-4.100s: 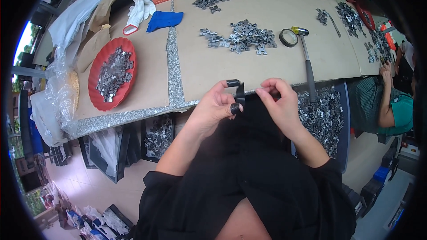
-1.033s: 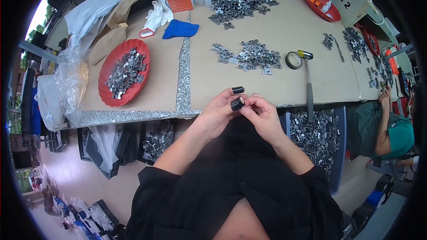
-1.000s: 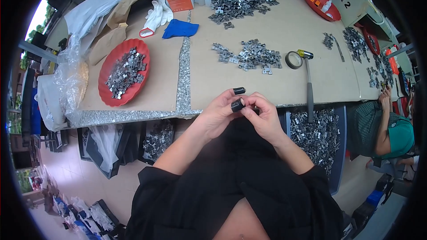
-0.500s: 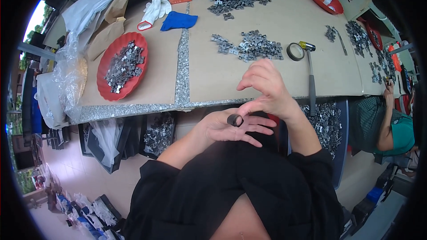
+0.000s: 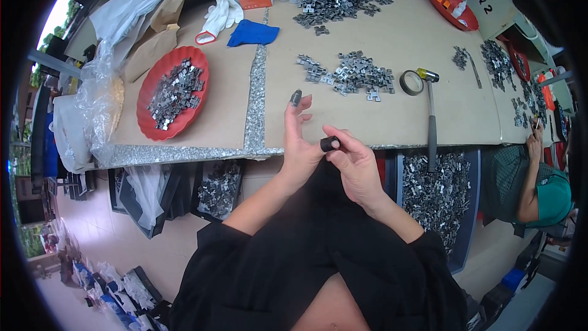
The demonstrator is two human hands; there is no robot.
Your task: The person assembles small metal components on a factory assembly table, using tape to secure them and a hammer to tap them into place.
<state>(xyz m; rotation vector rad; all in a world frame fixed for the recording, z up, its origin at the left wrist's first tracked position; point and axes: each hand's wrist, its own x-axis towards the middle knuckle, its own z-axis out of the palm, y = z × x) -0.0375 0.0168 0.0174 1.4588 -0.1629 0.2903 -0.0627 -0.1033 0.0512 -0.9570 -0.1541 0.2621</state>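
Note:
My left hand (image 5: pixel 299 153) is raised at the table's front edge, fingers apart and pointing up. A black band-like wrap (image 5: pixel 328 144) sits around its thumb, and a dark grey cover (image 5: pixel 296 97) caps one fingertip. From the right, my right hand (image 5: pixel 356 170) pinches the black wrap between thumb and fingers. Beyond the hands lies a loose pile of small metal clips (image 5: pixel 361 75). Beside that pile are a roll of black tape (image 5: pixel 404 87) and a hammer (image 5: pixel 431 116) with a yellow-ended head, its handle overhanging the edge.
A red scalloped dish (image 5: pixel 146 116) of metal parts stands at left. White gloves (image 5: pixel 215 19), a blue cloth (image 5: pixel 253 33) and a larger clip pile (image 5: pixel 337 1) lie farther back. Below the edge at right is a full bin (image 5: pixel 435 196). A co-worker (image 5: pixel 551 199) sits far right.
My right hand has come down and left from above the left palm, closing on the black wrap. The left hand has turned from palm up to fingers raised.

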